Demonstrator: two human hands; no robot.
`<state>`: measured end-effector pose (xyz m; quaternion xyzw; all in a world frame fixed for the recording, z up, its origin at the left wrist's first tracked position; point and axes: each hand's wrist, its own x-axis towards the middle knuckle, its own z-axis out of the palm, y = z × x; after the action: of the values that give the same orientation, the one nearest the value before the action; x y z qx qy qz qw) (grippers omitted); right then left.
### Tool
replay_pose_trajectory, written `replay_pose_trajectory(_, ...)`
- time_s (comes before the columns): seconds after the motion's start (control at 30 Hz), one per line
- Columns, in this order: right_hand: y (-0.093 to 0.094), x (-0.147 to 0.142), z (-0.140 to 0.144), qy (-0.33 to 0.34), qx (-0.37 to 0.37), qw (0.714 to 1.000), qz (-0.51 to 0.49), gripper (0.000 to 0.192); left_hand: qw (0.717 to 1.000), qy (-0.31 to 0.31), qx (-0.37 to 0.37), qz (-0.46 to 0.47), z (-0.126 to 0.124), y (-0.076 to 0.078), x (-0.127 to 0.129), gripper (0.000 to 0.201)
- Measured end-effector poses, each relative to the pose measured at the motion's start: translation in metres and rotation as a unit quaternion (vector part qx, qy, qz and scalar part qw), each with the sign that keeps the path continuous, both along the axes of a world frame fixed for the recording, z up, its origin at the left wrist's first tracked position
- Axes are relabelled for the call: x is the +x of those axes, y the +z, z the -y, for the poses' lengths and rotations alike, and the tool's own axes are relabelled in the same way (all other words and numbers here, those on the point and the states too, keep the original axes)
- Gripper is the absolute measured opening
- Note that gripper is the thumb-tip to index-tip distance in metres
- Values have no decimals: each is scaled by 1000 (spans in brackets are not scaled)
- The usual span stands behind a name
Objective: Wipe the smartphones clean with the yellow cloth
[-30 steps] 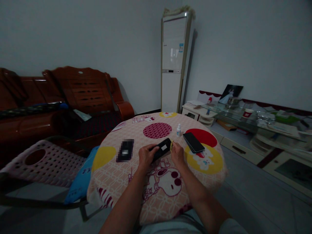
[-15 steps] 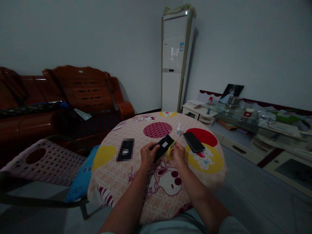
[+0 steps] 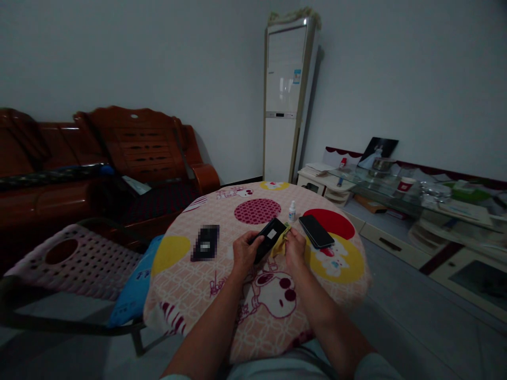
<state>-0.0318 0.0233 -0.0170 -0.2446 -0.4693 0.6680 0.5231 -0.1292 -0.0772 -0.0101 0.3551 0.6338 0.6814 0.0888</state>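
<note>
Fingers of my left hand (image 3: 246, 252) wrap the near end of the phone (image 3: 269, 237), tilted up off the table (image 3: 222, 295); my right hand (image 3: 295, 247) pinches a yellow cloth (image 3: 280, 241) against its far edge — possibly the screen, the light is poor. Phone feels stiff, slick, breakable — best held by its long sides. Cloth is soft and light.

head camera looks forward and down over the round table (image 3: 182, 295).
</note>
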Motion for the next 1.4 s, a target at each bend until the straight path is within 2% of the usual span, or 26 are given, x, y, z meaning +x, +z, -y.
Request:
replay_pose_trajectory(0.1, -2, 0, -1, -1, -1, 1000, -5, 23, 1000, 10, -16, -20, -1, -1, 0, 16)
replay_pose_trajectory(0.2, -7, -4, 8, 32, 3, 999, -9, 23, 999, 21, -15, -19, -1, -4, -3, 19)
replay_pose_trajectory(0.33, -14, -10, 18, 67, 40, 997, 4, 24, 999, 26, 26, 15, -3, -6, -6, 21)
replay_pose_trajectory(0.43, -14, -10, 17, 47, 73, 995, 44, 27, 997, -4, 56, 45, -5, -5, -6, 22)
replay_pose_trajectory(0.53, -6, -3, 11, 0, 149, 985, 91, 29, 994, -57, 77, 59, -7, -2, -3, 23)
replay_pose_trajectory(0.63, 6, 5, 8, -38, 273, 951, 142, 28, 987, -112, 105, 50, -8, 1, -1, 30)
replay_pose_trajectory(0.73, 12, 8, 9, -63, 351, 919, 170, 29, 984, -135, 109, 31, -7, 0, 1, 32)
replay_pose_trajectory(0.9, 12, 5, 13, -69, 419, 883, 202, 29, 990, -83, 110, 27, -7, -4, 2, 32)
replay_pose_trajectory(1.0, 11, 2, 15, -61, 439, 870, 218, 29, 986, -71, 135, 72, -9, -6, 2, 32)
replay_pose_trajectory(1.17, 3, -5, 20, -44, 456, 848, 266, 27, 961, -39, 194, 191, -10, -8, -2, 31)
replay_pose_trajectory(1.4, -8, -1, 25, -8, 444, 824, 351, 25, 920, 9, 262, 293, -7, -2, -10, 32)
